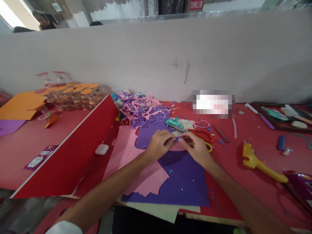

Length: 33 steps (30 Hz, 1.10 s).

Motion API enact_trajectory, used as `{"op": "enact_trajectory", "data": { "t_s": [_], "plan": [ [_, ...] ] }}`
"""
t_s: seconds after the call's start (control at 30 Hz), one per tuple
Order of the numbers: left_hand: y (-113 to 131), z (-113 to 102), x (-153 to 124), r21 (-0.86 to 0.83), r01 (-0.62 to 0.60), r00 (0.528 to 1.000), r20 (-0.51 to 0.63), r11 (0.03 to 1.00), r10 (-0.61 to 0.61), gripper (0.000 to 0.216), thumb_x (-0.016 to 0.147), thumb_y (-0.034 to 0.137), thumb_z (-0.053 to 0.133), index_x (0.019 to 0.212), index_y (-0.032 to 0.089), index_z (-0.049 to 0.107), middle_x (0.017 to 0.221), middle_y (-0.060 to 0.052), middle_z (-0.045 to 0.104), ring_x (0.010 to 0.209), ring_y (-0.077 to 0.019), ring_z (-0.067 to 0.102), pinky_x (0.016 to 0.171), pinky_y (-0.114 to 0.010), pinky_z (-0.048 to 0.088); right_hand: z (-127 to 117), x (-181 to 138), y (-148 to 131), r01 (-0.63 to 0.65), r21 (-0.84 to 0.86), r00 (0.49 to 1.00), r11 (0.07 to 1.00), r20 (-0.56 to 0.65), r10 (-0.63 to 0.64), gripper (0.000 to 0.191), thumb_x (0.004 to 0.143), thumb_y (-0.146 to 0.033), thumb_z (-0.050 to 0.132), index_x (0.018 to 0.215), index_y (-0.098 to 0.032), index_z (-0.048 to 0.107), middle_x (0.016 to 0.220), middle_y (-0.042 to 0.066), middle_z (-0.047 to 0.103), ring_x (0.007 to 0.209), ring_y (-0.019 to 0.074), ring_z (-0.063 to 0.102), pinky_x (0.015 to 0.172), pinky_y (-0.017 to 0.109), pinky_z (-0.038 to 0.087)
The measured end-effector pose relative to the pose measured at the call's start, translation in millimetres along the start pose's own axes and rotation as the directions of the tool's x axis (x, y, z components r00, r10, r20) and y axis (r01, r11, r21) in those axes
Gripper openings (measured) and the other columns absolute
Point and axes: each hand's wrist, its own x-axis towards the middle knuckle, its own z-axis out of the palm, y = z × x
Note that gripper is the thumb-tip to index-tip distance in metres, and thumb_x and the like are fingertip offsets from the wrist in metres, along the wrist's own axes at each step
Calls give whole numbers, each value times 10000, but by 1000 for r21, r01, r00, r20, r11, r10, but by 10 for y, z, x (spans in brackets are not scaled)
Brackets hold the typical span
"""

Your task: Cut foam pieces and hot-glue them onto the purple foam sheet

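My left hand (159, 144) and my right hand (195, 147) meet over the middle of the red table (243, 130). Both pinch a small purple paper piece (177, 138) between their fingertips, fingers curled. Under the hands lie a purple paper sheet (185, 182) and a pink paper sheet (136, 162). Just beyond the fingers rest red-handled scissors (200, 134) and a teal cut-out (173, 123). A heap of purple and pink paper scraps (143, 109) sits behind them.
A yellow glue gun (258, 162) lies to the right. A red divider board (73, 152) slants on the left, a white earbud case (101, 149) beside it. Clear cups with orange discs (73, 94) and orange paper (20, 105) sit far left. A dark tray (282, 117) is far right.
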Motion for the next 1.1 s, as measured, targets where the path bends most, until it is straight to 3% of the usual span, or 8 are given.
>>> {"op": "enact_trajectory", "data": {
  "t_s": [0.17, 0.4, 0.57, 0.83, 0.9, 0.97, 1.1],
  "plan": [
    [-13, 31, -40, 24, -85, 995, 59, 996, 83, 233, 1032, 276, 516, 926, 193, 706, 837, -35, 728, 790, -158, 646, 770, -315, 412, 78, -21, 7, 10, 38, 1000, 999, 21, -11, 137, 916, -335, 603, 878, -218, 663, 838, 48, 735, 766, 214, 696, 727, 330, 551],
    [-20, 10, -31, 17, -50, 998, 38, 999, 49, 212, 1019, 262, 537, 904, 195, 702, 841, -31, 732, 806, -163, 660, 777, -313, 432, 59, 2, 60, 15, 58, 999, 998, 51, -18, 119, 903, -288, 592, 850, -210, 664, 806, 37, 720, 735, 195, 673, 704, 308, 541],
    [-18, -44, 10, -60, 45, 999, -28, 997, -47, 173, 1000, 230, 561, 900, 188, 696, 850, -32, 746, 791, -153, 666, 774, -291, 461, 88, 0, 41, -10, 92, 999, 996, 45, 6, 126, 898, -334, 628, 901, -216, 670, 861, 46, 729, 775, 202, 677, 701, 306, 534],
    [-56, -15, 13, -57, -31, 985, 167, 998, 41, 191, 1012, 255, 533, 952, 203, 707, 888, -32, 756, 836, -165, 690, 798, -298, 463, 89, 7, 12, -20, 102, 998, 995, 60, 14, 196, 915, -376, 610, 822, -215, 672, 799, 41, 711, 724, 200, 652, 669, 309, 516],
    [-151, -78, 56, -11, 34, 990, 140, 999, -32, 181, 1014, 264, 532, 1008, 208, 704, 954, -41, 753, 895, -179, 689, 831, -306, 481, 77, 12, 13, -28, 100, 998, 995, 51, 23, 200, 912, -381, 619, 820, -213, 675, 794, 39, 711, 711, 196, 648, 664, 306, 516],
    [-303, -186, 98, 116, 161, 986, 19, 980, -164, 184, 1009, 253, 528, 1074, 204, 693, 1045, -69, 730, 959, -203, 677, 860, -321, 496, 68, 11, 15, -37, 100, 999, 994, 41, 33, 217, 910, -402, 629, 813, -213, 672, 790, 37, 711, 696, 191, 642, 653, 303, 515],
    [-677, -432, 115, 469, 380, 925, -187, 797, -331, 269, 948, 259, 614, 1196, 168, 664, 1212, -160, 651, 1116, -308, 619, 949, -420, 469, 60, 0, 30, -39, 100, 999, 994, 24, 37, 265, 907, -459, 642, 811, -213, 669, 787, 36, 713, 687, 191, 639, 651, 306, 517]
  ]
}}
